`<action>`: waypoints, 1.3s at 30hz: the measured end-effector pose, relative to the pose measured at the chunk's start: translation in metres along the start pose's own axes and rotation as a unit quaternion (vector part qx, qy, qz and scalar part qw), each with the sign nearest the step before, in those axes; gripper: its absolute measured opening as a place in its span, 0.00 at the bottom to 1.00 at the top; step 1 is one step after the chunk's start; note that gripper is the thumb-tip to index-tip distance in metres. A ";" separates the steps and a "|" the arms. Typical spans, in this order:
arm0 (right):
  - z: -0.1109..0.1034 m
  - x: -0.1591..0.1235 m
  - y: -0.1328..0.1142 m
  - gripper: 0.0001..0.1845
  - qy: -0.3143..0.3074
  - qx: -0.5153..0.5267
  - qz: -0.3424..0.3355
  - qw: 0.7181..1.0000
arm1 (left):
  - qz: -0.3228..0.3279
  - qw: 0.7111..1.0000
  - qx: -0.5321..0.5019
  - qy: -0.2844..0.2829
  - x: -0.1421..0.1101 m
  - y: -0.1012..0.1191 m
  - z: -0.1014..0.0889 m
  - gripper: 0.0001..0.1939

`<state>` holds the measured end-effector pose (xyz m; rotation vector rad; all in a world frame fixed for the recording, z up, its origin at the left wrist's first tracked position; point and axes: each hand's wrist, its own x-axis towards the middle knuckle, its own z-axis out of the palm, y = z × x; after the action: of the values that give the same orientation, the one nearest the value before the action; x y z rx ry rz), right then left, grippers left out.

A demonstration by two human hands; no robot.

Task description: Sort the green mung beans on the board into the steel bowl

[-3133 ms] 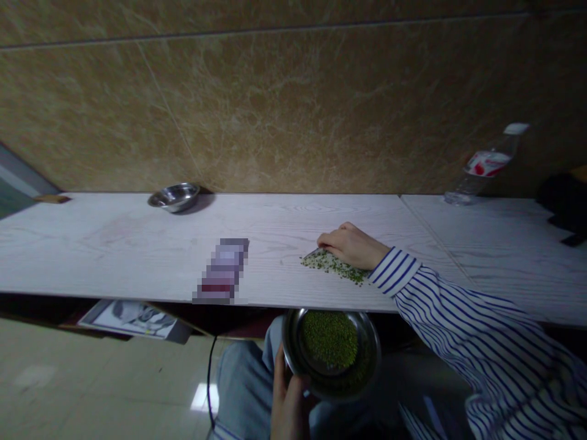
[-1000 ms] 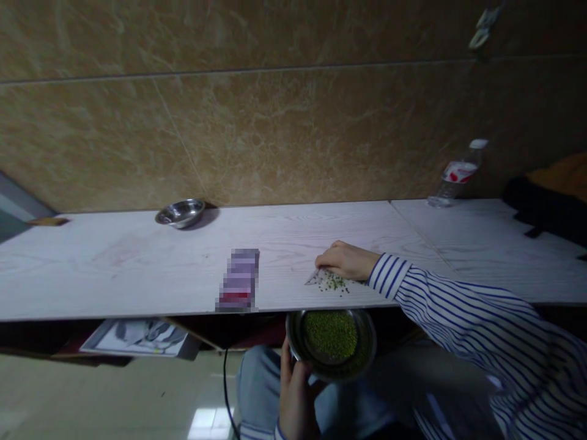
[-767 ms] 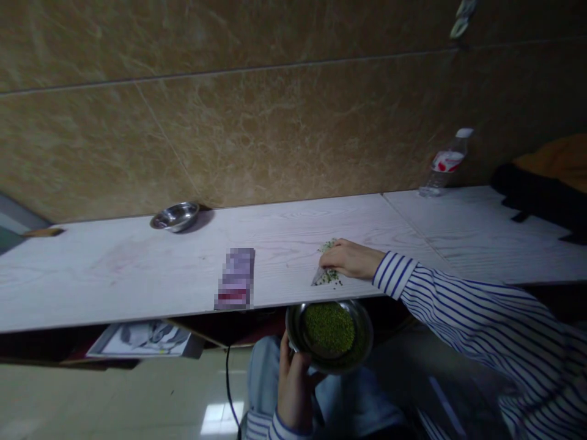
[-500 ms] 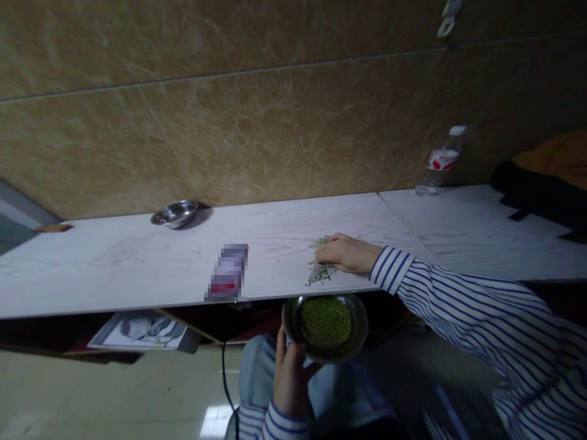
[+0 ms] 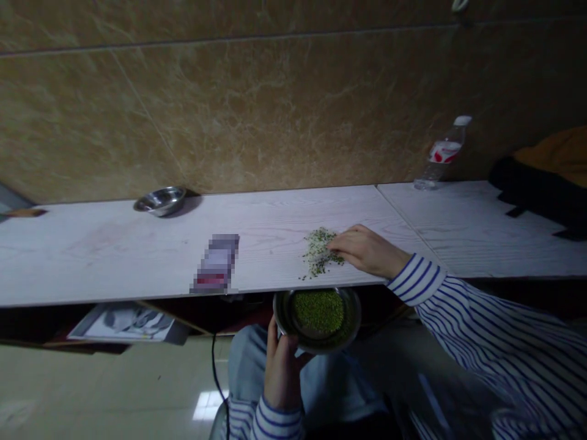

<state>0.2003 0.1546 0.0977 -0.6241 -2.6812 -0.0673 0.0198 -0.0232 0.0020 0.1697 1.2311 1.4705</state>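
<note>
My left hand (image 5: 279, 373) grips a steel bowl (image 5: 353, 311) by its near rim and holds it just below the table's front edge. The bowl holds a heap of small green beans (image 5: 318, 310). On the white wooden table (image 5: 114, 250) lies a loose patch of the same beans (image 5: 315, 244), right above the bowl. My right hand (image 5: 367, 250), in a striped sleeve, rests at the patch's right side. Its fingers are bent over a small pale flat card (image 5: 322, 256) that touches the beans.
An empty steel bowl (image 5: 160, 200) stands at the back left by the marble wall. A blurred small pack (image 5: 215, 269) lies near the front edge. A water bottle (image 5: 440, 153) and a dark bag (image 5: 541, 189) are at the right. A magazine (image 5: 123, 322) and a cable (image 5: 214, 373) are below.
The wide patch of beans at the table edge has shrunk. My right hand swept to the edge, then drew back to a patch farther in. The bowl stayed under the edge.
</note>
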 end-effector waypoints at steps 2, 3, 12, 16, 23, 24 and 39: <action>-0.001 -0.008 -0.008 0.11 0.041 -0.022 0.034 0.998 | 0.005 1.000 -0.004 -0.005 -0.002 0.001 -0.002 0.37; -0.001 -0.011 -0.013 0.12 0.058 -0.028 0.053 0.997 | 0.006 1.000 -0.006 -0.009 -0.002 0.001 -0.003 0.37; 0.019 -0.021 -0.058 0.14 0.103 0.065 0.154 0.981 | -0.020 1.000 -0.017 -0.013 0.001 -0.009 -0.013 0.36; 0.025 -0.019 -0.067 0.14 0.106 0.092 0.184 0.973 | -0.029 0.999 -0.021 -0.013 0.003 -0.011 -0.014 0.38; 0.034 -0.020 -0.078 0.16 0.142 0.114 0.252 0.950 | -0.033 0.999 -0.026 0.003 0.002 -0.012 -0.013 0.37; 0.035 -0.019 -0.079 0.16 0.140 0.116 0.254 0.950 | -0.034 0.999 -0.025 0.003 0.001 -0.011 -0.013 0.37; 0.034 -0.014 -0.057 0.16 0.111 0.063 0.298 0.946 | -0.037 0.999 -0.003 -0.008 0.004 -0.010 -0.013 0.37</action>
<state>0.1747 0.1017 0.0634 -1.2689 -2.1604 0.1844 0.0158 -0.0295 -0.0136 0.1302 1.2067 1.4066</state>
